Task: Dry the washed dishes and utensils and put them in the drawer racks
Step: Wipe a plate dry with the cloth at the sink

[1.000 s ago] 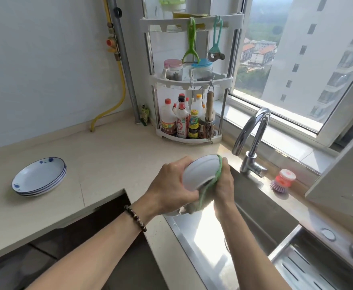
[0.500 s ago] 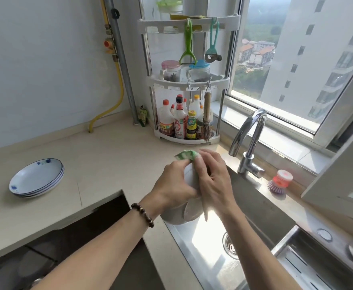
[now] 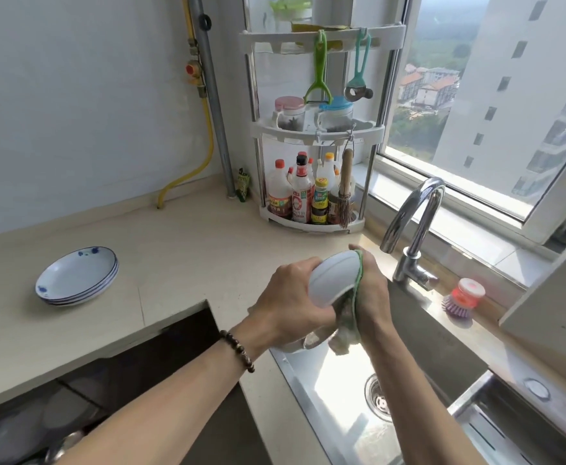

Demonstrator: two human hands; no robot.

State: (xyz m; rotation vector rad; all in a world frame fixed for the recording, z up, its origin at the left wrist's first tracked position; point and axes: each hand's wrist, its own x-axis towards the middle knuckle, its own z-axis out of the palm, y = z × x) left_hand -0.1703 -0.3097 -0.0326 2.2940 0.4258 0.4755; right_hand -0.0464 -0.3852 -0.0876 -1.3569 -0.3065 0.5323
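1. Just right of the picture's centre, above the near left corner of a steel sink (image 3: 348, 391), a person holds a white bowl (image 3: 333, 278) tilted on edge.
2. The left hand (image 3: 288, 302), wearing a bead bracelet (image 3: 238, 350), has its grip curled round the bowl's left side.
3. The right hand (image 3: 370, 292) clasps a green cloth (image 3: 350, 317) against the bowl's right side; the cloth's tail hangs below.
4. At nine o'clock, a stack of blue-patterned plates (image 3: 77, 276) sits on the beige table (image 3: 181, 250).
5. At four o'clock from the bowl lies the sink drain (image 3: 379, 399).
6. At two o'clock stands a curved tap (image 3: 412, 229).
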